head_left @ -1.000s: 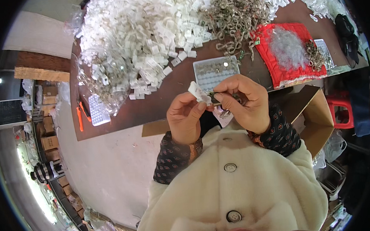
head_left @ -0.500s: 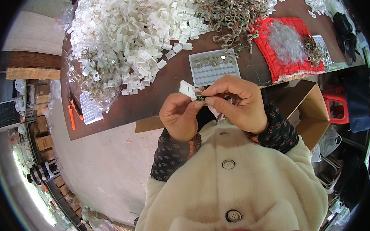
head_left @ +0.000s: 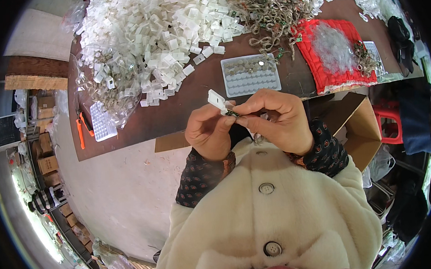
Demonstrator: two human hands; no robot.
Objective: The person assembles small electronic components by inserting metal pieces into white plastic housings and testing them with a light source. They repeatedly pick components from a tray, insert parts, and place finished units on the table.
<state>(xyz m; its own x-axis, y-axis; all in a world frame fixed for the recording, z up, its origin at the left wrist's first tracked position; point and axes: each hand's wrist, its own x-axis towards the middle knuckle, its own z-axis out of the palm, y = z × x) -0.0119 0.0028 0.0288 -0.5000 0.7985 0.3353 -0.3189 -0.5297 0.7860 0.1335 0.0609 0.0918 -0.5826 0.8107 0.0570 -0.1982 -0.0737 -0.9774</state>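
Note:
Just in front of my chest, my left hand [head_left: 208, 132] pinches a small white plastic case [head_left: 217, 100] between thumb and fingers, its flap tilted up. My right hand [head_left: 282, 122] closes thumb and forefinger on a small green circuit board [head_left: 232, 113] at the case's near end. Fingertips of both hands meet there and partly hide the board. Whether the board sits inside the case I cannot tell. Beyond the hands lies a pale tray [head_left: 253, 89] with rows of round pockets, the farther rows holding small round discs [head_left: 244, 66].
Heaped white plastic cases [head_left: 168, 35] cover the table's far left. Tangled wire leads with green boards [head_left: 273, 16] lie beyond the tray. A red cloth [head_left: 318, 74] bears clear plastic bits. Orange-handled cutters [head_left: 81, 133] and another tray [head_left: 101, 121] lie left. A cardboard box [head_left: 364, 128] stands right.
The case's flap has tipped slightly more upright, and my right fingertips have shifted a little to the left along the board. Both hands keep their pinch.

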